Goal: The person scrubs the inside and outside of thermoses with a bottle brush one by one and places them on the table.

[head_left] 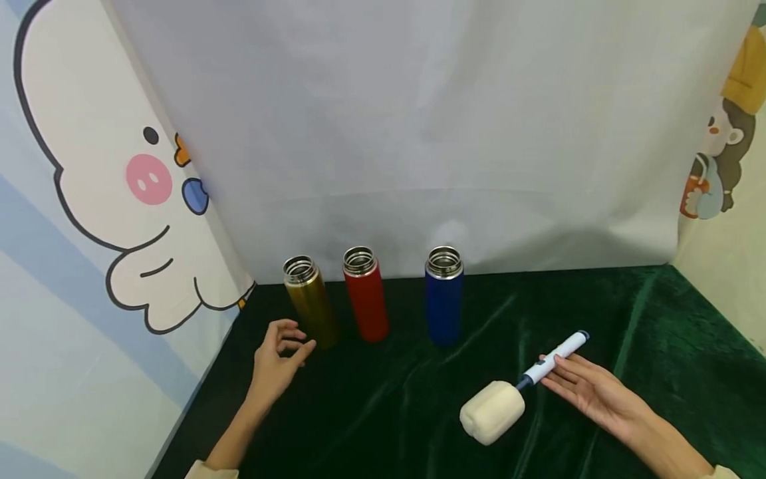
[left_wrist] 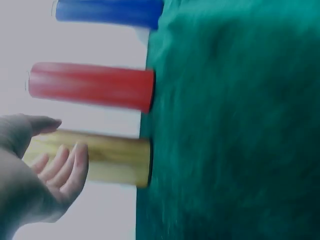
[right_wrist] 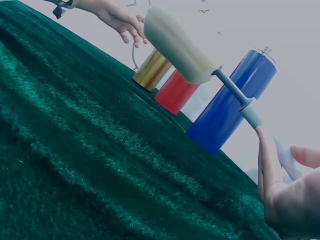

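My right hand (head_left: 598, 396) holds a sponge bottle brush by its pale handle (head_left: 556, 357), thumb on one side and fingers on the other. The brush's cream sponge head (head_left: 493, 412) points to the lower left above the green cloth. In the right wrist view the sponge head (right_wrist: 177, 45) overlaps the gold and red bottles. My left hand (head_left: 278, 362) hovers beside a gold bottle (head_left: 314, 309), fingers loosely bent and nothing between them. The left wrist view has this hand (left_wrist: 45, 175) in front of the gold bottle (left_wrist: 117, 160); whether they touch, I cannot tell.
Right of the gold bottle stand a red bottle (head_left: 367, 299) and, farther along, a blue bottle (head_left: 444, 303), all upright and uncapped. Dark green velvety cloth (head_left: 383, 412) covers the table. A white sheet (head_left: 419, 133) hangs behind, with a cartoon-printed wall (head_left: 90, 199) on the left.
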`<state>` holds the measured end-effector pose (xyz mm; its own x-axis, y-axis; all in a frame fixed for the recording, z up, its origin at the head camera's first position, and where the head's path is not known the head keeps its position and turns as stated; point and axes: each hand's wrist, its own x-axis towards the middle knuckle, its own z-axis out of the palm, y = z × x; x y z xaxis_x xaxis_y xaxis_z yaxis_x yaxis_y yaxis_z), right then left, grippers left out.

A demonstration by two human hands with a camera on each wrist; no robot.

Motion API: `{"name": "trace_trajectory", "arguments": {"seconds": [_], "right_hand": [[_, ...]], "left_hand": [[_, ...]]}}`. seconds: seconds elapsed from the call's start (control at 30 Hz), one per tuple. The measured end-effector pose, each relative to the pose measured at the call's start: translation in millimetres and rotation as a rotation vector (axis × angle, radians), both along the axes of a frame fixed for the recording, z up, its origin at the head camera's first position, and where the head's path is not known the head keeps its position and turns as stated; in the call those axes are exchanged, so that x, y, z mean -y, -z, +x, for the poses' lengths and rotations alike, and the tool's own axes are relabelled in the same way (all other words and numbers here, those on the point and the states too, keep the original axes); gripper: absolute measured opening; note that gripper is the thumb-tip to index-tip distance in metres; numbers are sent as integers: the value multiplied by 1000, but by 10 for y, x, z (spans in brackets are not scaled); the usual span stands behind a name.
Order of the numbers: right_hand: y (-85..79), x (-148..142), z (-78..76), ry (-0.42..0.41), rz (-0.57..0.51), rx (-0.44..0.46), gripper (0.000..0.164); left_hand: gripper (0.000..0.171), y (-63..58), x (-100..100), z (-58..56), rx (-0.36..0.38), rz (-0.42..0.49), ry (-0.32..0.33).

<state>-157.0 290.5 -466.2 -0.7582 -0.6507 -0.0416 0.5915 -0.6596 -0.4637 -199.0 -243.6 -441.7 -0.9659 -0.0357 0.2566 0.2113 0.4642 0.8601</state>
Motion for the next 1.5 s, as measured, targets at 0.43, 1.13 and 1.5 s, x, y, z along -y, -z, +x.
{"name": "trace_trajectory", "arguments": {"seconds": [0.43, 1.13, 1.5], "right_hand": [[2, -17, 42, 117, -21, -1, 32], [-363, 42, -45, 269, -80, -49, 30], [-1102, 450, -255, 405, -22, -205, 21]], "left_hand": [[99, 142, -839, -306, -174, -45, 162], [93, 175, -1223, 49, -270, 85, 116], [89, 166, -1497, 439, -172, 38, 284]]}}
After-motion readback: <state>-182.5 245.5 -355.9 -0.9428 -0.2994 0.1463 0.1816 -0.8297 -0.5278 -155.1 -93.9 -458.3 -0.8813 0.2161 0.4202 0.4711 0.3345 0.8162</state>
